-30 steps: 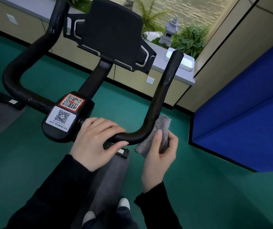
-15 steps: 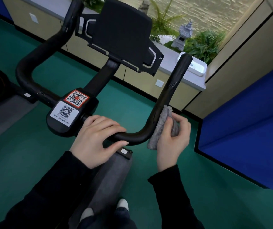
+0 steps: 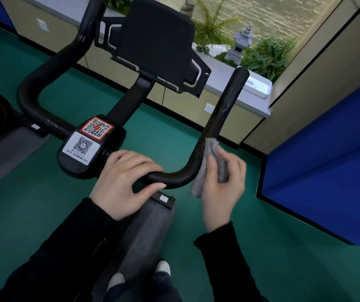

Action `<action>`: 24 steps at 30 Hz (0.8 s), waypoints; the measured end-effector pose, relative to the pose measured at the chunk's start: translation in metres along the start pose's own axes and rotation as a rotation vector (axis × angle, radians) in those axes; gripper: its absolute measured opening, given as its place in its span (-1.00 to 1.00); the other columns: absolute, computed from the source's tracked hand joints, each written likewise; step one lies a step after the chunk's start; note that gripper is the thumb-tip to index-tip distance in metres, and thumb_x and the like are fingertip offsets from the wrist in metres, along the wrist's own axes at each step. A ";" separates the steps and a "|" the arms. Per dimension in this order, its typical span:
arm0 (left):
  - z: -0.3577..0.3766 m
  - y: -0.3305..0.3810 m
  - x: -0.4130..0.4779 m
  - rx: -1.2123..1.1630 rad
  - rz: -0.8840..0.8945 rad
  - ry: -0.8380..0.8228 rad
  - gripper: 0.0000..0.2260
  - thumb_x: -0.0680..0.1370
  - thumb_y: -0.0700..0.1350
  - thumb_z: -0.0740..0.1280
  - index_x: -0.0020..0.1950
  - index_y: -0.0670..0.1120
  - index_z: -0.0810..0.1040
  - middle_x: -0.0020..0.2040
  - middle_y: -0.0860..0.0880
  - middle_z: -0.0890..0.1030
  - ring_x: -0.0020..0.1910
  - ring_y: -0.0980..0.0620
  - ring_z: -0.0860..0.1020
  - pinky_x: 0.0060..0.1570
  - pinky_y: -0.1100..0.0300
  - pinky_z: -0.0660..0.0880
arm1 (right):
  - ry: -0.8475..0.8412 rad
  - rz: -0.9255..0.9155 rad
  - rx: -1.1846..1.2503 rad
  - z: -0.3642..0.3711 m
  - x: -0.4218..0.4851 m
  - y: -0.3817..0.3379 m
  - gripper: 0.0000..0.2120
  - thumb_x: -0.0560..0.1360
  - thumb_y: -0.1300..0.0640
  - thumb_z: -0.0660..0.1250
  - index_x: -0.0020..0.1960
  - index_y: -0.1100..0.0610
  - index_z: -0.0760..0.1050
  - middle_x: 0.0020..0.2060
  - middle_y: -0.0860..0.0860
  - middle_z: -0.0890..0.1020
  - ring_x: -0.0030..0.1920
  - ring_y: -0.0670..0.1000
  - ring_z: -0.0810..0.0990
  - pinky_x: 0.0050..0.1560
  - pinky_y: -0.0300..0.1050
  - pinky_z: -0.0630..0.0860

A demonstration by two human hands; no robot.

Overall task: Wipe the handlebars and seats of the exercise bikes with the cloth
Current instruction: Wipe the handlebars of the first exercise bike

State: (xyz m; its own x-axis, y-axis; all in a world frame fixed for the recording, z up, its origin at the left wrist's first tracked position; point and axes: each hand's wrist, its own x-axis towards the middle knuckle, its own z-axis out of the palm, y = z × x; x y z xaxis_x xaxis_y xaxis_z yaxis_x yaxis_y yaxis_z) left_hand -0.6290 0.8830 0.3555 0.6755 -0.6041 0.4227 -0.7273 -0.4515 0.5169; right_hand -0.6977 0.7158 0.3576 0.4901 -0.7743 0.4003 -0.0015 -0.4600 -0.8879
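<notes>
At the right bend of the handlebar [image 3: 174, 178], you hold the cloth [image 3: 197, 184] against the bar.
Head view: your right hand [image 3: 223, 184] pinches the grey cloth, thumb on top, at the outer side where the bar curves upward. Your left hand [image 3: 120, 179] wraps the low stretch, fingers over and thumb under, just beside the QR-sticker block [image 3: 87, 147]. Green floor [image 3: 33, 214] lies below.

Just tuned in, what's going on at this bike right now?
A person in dark sleeves stands at a black exercise bike. Their left hand holds the black curved handlebar just right of the QR-code stickers, steadying it. Their right hand grips a grey fuzzy cloth and presses it against the outer side of the bar's right bend, where the bar turns upward. The seat is not in view.
</notes>
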 end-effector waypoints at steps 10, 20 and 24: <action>-0.002 0.000 -0.001 -0.004 0.010 -0.001 -0.69 0.47 0.16 0.32 -0.04 -0.06 0.66 -0.09 0.08 0.62 -0.08 0.02 0.56 0.12 0.17 0.26 | -0.618 -0.448 -0.314 -0.015 0.059 -0.023 -0.86 0.46 0.31 0.42 0.01 0.22 0.65 -0.03 0.14 0.56 0.01 -0.14 0.49 0.07 -0.36 0.43; -0.003 -0.002 -0.002 -0.015 0.019 -0.008 -0.72 0.47 0.14 0.33 -0.02 -0.04 0.65 -0.09 0.09 0.62 -0.08 0.01 0.57 0.11 0.08 0.33 | -1.275 -0.677 -0.668 0.011 0.116 -0.052 -0.85 0.50 0.17 0.38 0.05 0.14 0.65 -0.05 0.06 0.56 -0.02 0.02 0.55 0.09 -0.14 0.45; -0.003 -0.002 -0.002 -0.024 0.019 0.010 -0.71 0.47 0.15 0.32 -0.04 -0.03 0.65 -0.11 0.09 0.62 -0.11 0.01 0.57 0.10 0.15 0.29 | -1.353 -0.703 -0.702 0.022 0.119 -0.057 -0.87 0.51 0.15 0.38 0.03 0.12 0.65 -0.04 0.05 0.60 -0.01 -0.01 0.56 0.09 -0.18 0.44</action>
State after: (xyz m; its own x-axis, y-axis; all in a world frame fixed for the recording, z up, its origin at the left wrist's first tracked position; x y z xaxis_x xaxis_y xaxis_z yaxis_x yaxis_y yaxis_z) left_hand -0.6287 0.8866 0.3559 0.6628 -0.6060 0.4399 -0.7370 -0.4241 0.5262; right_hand -0.6199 0.6595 0.4505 0.9100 0.3853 -0.1534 0.3492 -0.9114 -0.2178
